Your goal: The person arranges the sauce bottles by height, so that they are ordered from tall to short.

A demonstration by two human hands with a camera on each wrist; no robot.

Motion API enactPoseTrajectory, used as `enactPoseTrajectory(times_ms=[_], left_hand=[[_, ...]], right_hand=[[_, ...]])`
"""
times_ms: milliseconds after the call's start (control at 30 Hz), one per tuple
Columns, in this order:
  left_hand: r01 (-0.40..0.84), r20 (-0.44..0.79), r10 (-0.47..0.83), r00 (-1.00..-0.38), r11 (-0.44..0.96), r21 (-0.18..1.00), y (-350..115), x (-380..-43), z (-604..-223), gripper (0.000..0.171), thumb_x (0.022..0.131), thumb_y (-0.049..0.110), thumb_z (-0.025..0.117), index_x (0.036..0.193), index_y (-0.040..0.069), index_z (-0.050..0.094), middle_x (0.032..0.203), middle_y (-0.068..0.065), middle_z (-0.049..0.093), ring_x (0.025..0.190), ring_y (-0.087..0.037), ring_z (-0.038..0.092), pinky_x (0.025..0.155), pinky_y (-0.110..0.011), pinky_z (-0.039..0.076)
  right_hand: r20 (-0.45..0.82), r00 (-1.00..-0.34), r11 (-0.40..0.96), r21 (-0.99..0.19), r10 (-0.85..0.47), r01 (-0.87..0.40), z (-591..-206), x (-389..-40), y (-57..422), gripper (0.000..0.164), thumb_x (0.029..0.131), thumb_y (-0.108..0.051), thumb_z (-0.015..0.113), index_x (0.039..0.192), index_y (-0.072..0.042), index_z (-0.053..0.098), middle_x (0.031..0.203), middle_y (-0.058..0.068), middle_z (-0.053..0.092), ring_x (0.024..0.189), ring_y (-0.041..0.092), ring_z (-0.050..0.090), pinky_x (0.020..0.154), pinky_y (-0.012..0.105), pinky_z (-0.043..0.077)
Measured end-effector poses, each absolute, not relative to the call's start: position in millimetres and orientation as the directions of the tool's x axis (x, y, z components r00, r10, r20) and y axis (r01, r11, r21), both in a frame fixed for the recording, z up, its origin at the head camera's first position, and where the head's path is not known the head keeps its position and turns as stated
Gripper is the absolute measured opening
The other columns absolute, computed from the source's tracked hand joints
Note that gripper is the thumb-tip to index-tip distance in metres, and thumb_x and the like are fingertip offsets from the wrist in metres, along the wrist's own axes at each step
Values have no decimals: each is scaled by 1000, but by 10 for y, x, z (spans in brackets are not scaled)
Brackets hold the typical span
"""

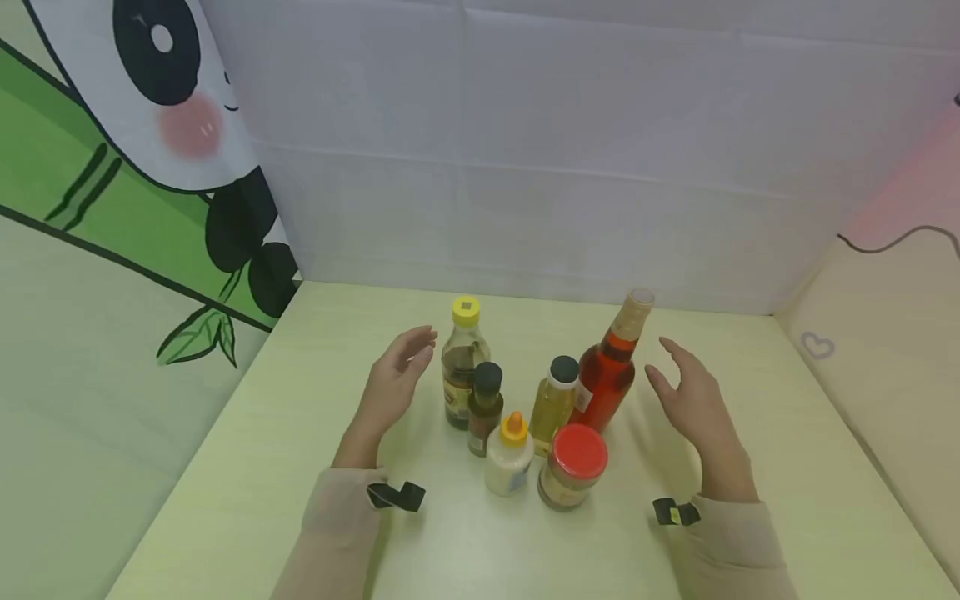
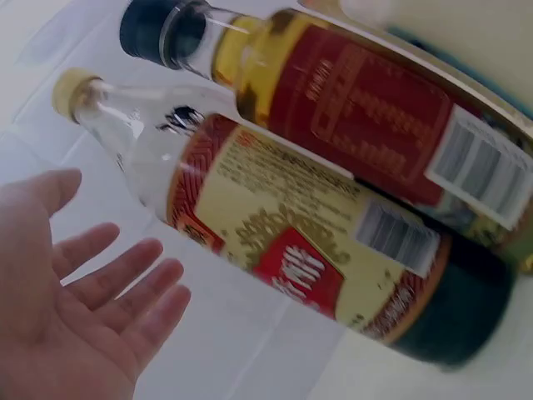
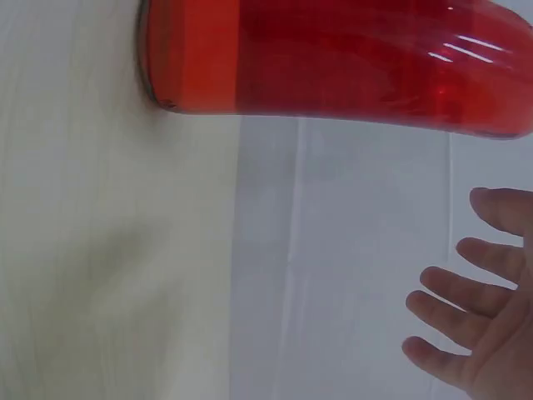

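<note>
Head pic evenly lit w/ soft shadows, faint glare on table; wrist pics slightly blurry.

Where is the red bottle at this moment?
In the head view, the red bottle stands at the right of the bottle group, behind the red-lidded jar and just left of the right hand, which does not touch it.

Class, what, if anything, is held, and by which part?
Nothing: the left hand is apart from the yellow-capped bottle, the right hand from the red bottle.
</note>
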State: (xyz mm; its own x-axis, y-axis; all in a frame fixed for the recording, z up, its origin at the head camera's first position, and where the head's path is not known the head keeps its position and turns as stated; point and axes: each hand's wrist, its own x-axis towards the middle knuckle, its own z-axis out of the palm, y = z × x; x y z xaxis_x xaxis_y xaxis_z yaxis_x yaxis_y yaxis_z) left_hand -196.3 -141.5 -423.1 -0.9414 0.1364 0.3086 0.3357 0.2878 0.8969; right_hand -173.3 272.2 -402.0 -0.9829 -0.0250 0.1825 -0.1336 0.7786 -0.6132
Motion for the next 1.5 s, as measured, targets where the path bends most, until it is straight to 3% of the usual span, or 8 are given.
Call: enactPoseTrajectory(times_ms=[167,500,833,1000,1100,1267,1333,1500], left_hand=[[385,358,191,-914,128,914,-1359,-1927,-4115,39,103,17,52,140,4,47,135,-12,54,125,-25,49,104,-44,39],[403,389,196,-900,32,915,-1263,-1944,-4043,40,100,5,54,138,-4,46,133,-20,52,123,-32,49,99,-32,44],[387,377,184,-908,16,922,-1209,-1980,-4077,42,101,15,55,138,-4,46,134,-22,50,124,-41,47,100,-38,44],[417,404,172,-898,45,908,-1177,-1991,-4074,47,100,24,58,137,-2,47,134,-21,51,124,-35,48,100,-37,44],[421,407,165,-898,56,905,-1136,-2019,-4070,45,100,19,58,137,-3,47,135,-20,51,126,-31,46,103,-39,40],[400,385,176,-906,60,914,-1077,-2061,-4054,43,98,4,56,138,-5,45,137,-21,48,130,-31,42,108,-41,34],[402,386,178,-905,63,914,-1056,-2082,-4063,43,99,7,56,139,-5,44,138,-21,48,130,-30,41,108,-41,33],[433,421,164,-892,41,901,-990,-2138,-4056,45,98,8,57,139,-6,44,137,-21,48,129,-29,42,107,-40,34]], right_hand=[[256,-967,742,-647,-8,-178,-3885,-1662,2652,53,103,-30,51,146,0,39,140,28,45,124,52,41,96,67,34],[312,-950,689,-689,5,-223,-3699,-1561,2522,49,102,-28,52,143,-3,44,134,23,53,120,47,49,92,65,41],[397,-918,596,-737,-2,-320,-3586,-1493,2378,43,100,-16,57,139,0,48,131,21,56,114,39,57,94,58,43],[415,-910,562,-750,-11,-348,-3566,-1487,2313,44,100,-14,58,141,-2,47,131,19,57,113,35,58,94,55,44],[422,-907,554,-750,-22,-362,-3567,-1517,2310,47,98,-11,59,143,-4,45,131,18,57,113,34,58,95,49,45],[463,-886,521,-748,-33,-411,-3570,-1580,2308,50,95,-4,62,142,-3,44,129,19,58,112,33,59,93,22,44],[483,-875,503,-747,-37,-434,-3571,-1616,2308,51,94,-2,63,142,-2,44,128,20,59,111,33,58,92,16,41],[508,-860,477,-746,-42,-464,-3563,-1709,2329,55,93,1,64,143,-3,41,127,21,59,111,12,57,95,17,41]])
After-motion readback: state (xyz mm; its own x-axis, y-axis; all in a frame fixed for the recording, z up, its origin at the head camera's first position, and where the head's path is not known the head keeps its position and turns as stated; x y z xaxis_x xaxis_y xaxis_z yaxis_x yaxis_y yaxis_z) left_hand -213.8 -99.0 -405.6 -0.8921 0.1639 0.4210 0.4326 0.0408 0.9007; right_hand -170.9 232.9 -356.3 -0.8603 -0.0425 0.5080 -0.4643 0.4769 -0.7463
